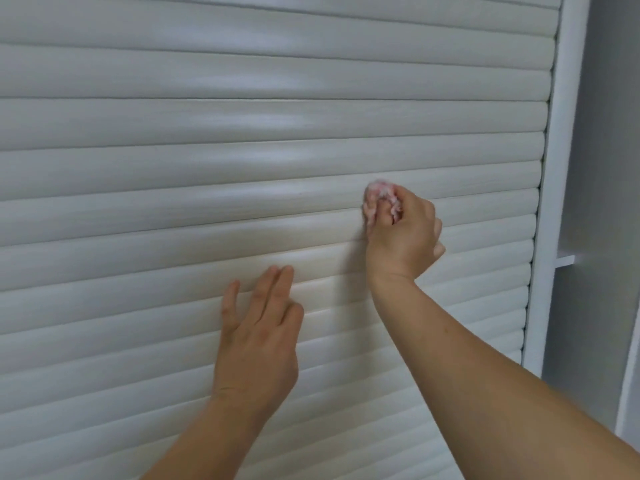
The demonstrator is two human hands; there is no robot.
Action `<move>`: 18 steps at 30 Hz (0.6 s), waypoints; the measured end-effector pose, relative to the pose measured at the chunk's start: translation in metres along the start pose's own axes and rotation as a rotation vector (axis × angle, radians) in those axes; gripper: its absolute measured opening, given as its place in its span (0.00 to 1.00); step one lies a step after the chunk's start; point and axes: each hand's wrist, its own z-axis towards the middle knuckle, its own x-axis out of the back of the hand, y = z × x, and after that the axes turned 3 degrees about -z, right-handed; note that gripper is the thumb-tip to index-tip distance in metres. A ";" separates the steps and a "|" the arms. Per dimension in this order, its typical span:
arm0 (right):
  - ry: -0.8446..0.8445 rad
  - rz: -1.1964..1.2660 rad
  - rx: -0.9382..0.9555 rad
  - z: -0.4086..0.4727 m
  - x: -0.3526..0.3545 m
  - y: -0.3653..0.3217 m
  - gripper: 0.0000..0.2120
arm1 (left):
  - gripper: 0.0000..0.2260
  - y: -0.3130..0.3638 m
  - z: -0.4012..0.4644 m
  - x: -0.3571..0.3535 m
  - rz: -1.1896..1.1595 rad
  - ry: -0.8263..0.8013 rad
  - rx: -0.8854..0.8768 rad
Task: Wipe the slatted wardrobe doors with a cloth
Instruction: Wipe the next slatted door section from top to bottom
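Cloth (381,199) in right hand (405,233)

left hand (258,336): bare, no ring or glove I can see; four fingers + knuckle creases show, thumb hidden from me.
left forearm (211,431): bare to frame edge at 6 o'clock, no sleeve, no watch, no band at wrist.
right hand (403,237): bare, no ring visible on the parts I see; nails short where visible, unpainted as far as I can tell.
right forearm (485,375): bare, runs in from 4 o'clock corner; no sleeve, no bracelet, no markings.
clothing: none in my view, arms only.
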 end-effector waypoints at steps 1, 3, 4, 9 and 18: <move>-0.018 -0.014 0.044 -0.003 -0.003 -0.010 0.12 | 0.15 -0.002 0.000 0.000 0.007 0.005 -0.002; -0.079 -0.069 0.226 -0.016 -0.010 -0.032 0.14 | 0.16 -0.006 -0.001 0.000 0.010 0.017 -0.007; -0.088 -0.088 0.334 -0.024 -0.015 -0.039 0.14 | 0.16 -0.006 -0.001 -0.001 0.009 0.024 -0.008; -0.019 -0.138 0.716 -0.048 -0.022 -0.033 0.10 | 0.17 -0.011 -0.004 -0.003 0.034 0.047 -0.015; -0.099 -0.175 0.746 -0.031 0.002 -0.008 0.08 | 0.14 -0.013 -0.006 0.001 0.022 0.079 -0.014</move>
